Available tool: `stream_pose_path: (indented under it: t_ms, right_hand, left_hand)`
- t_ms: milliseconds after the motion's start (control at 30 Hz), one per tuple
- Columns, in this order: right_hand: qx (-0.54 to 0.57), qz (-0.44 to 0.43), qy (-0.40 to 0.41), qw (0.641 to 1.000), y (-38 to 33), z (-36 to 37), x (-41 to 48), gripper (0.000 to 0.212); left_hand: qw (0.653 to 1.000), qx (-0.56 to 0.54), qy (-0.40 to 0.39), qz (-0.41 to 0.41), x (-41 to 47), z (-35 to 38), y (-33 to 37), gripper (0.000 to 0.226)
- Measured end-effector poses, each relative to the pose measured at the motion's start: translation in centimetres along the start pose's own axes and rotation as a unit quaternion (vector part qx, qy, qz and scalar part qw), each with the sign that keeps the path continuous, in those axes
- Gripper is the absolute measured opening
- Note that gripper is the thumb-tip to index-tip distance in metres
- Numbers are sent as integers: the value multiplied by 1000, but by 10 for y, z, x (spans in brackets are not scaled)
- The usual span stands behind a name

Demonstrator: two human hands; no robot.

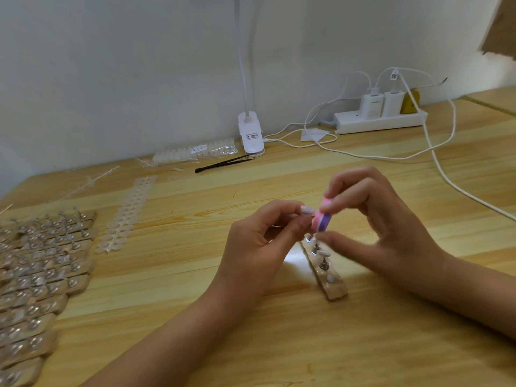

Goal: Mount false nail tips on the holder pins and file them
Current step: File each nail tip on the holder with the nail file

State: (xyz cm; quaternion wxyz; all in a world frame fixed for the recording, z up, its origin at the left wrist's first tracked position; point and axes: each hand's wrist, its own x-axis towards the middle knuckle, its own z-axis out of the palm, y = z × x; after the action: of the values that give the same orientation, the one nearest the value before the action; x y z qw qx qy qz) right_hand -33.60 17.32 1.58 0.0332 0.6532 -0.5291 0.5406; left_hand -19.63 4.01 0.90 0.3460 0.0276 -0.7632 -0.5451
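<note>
Nail tips [323, 251] on holder [335, 291], 5 o'clock on tabletop [195, 275] | left hand [259, 241] fingers pinch far pin [308, 239] | right hand [382, 227] fingers pinch file [322, 219] | we judge filing midway; filled holders [42, 261] at 9 o'clock

Subject presents two bare hands, the left hand [259, 241] and the right hand [385, 227]. Each is continuous with an uncovered forearm, and the left forearm [173, 339] and right forearm [480, 291] stay unclothed up to the frame edges, wrists and fingers likewise bare. Fingers are slender with rounded tips and knuckle creases are legible on the right hand, but the fingernails on both hands are too blurred to assess.
</note>
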Motion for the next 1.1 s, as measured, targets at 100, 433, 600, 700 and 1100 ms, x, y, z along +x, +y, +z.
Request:
stream_pose_path:
  t_ms: [100, 433, 600, 700, 1100]
  right_hand:
    - [7, 14, 6, 1000, 1, -1, 1, 25]
    - [-4, 0, -14, 1000, 1, 2, 0, 26]
    - [-6, 2, -17, 1000, 0, 1, 0, 25]
    - [-3, 21, -3, 1000, 0, 0, 2, 26]
    - [108, 208, 94, 968, 25, -16, 8, 30]
  left_hand:
    - [1000, 2, 1, 2, 0, 0, 0, 13]
    - [1000, -7, -1, -2, 0, 0, 3, 13]
    - [1000, -3, 0, -1, 1, 0, 1, 10]
    - [1000, -5, 1, -3, 1, 0, 2, 10]
    - [999, -22, -36, -13, 2, 2, -1, 16]
